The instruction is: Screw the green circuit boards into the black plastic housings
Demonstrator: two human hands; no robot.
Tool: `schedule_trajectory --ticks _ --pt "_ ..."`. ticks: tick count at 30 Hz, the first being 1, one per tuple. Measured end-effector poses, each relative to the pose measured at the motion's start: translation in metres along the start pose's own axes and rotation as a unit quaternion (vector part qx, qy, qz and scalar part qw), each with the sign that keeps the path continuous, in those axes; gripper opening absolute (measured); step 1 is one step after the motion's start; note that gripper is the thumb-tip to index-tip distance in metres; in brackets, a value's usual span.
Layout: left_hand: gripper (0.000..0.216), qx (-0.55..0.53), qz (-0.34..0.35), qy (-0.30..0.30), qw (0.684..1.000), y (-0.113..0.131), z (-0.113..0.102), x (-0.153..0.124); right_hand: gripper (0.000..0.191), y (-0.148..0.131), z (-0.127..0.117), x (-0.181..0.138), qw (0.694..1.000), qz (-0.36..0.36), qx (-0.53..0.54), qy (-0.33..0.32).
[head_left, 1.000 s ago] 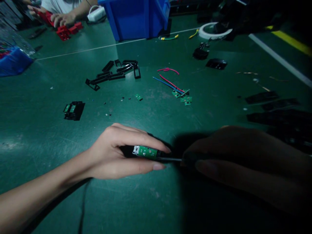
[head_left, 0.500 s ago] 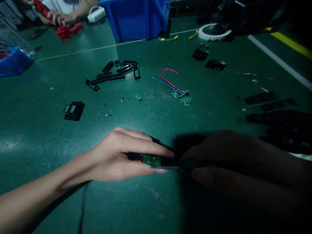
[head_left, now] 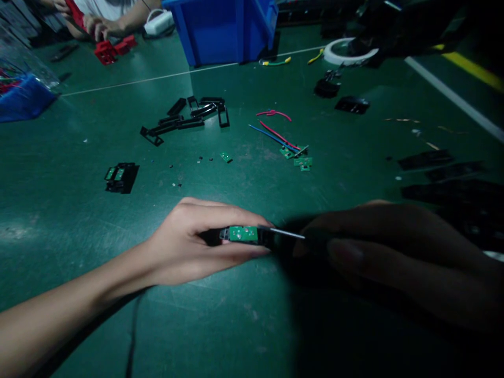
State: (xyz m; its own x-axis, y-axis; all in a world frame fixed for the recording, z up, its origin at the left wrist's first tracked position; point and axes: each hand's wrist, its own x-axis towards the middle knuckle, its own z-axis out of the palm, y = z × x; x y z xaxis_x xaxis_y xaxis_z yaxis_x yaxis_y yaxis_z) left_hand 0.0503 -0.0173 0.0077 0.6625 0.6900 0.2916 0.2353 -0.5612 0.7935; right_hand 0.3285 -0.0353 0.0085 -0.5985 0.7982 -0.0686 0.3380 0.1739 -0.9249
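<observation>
My left hand is closed around a black plastic part with a small green circuit board set in it, held just above the green mat. My right hand lies in deep shadow at the right, its fingers curled round a thin tool whose metal shaft points left and meets the right end of the black part. The tool's handle is hidden in the dark.
Loose black frames lie at the centre back, a black piece with green boards at the left, red and blue wires with small boards in the middle. A blue bin stands behind. Another person's hands handle red parts at the far left.
My left hand has turned and lifted the part a little, so the green board shows more fully. The tool's shaft has risen with it and now reaches the part's right end.
</observation>
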Motion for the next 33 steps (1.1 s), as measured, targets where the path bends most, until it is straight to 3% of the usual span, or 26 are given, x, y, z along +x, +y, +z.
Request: schedule_trajectory --ticks 3,8,11,17,21,24,30,33 --pt "0.021 0.043 0.005 0.024 0.999 -0.001 0.002 0.0 0.034 0.002 0.001 0.0 0.998 0.013 0.045 -0.047" --pt "0.02 0.082 -0.002 0.028 0.996 -0.001 0.003 0.0 0.022 0.009 0.007 -0.002 0.994 0.019 0.106 -0.009" --pt "0.018 0.091 -0.015 0.002 0.996 0.0 0.003 0.0 0.003 0.01 0.008 0.0 0.995 -0.011 0.093 0.016" --pt "0.013 0.059 0.0 -0.064 0.996 -0.002 0.003 -0.001 0.019 0.008 0.011 0.001 0.997 -0.034 0.054 0.048" --pt "0.013 0.057 0.005 -0.071 0.996 -0.003 0.004 0.0 0.033 0.008 0.014 -0.001 0.989 -0.048 -0.044 0.135" --pt "0.016 0.058 -0.008 -0.07 0.996 -0.002 0.004 -0.001 0.03 0.008 0.014 -0.002 0.962 -0.073 -0.162 0.207" --pt "0.015 0.07 -0.022 -0.062 0.995 -0.001 0.003 -0.003 0.034 0.014 0.016 -0.001 0.943 -0.12 -0.262 0.168" --pt "0.016 0.069 -0.023 -0.06 0.996 -0.001 0.002 -0.003 0.035 0.02 0.016 0.004 0.919 -0.141 -0.315 0.19"
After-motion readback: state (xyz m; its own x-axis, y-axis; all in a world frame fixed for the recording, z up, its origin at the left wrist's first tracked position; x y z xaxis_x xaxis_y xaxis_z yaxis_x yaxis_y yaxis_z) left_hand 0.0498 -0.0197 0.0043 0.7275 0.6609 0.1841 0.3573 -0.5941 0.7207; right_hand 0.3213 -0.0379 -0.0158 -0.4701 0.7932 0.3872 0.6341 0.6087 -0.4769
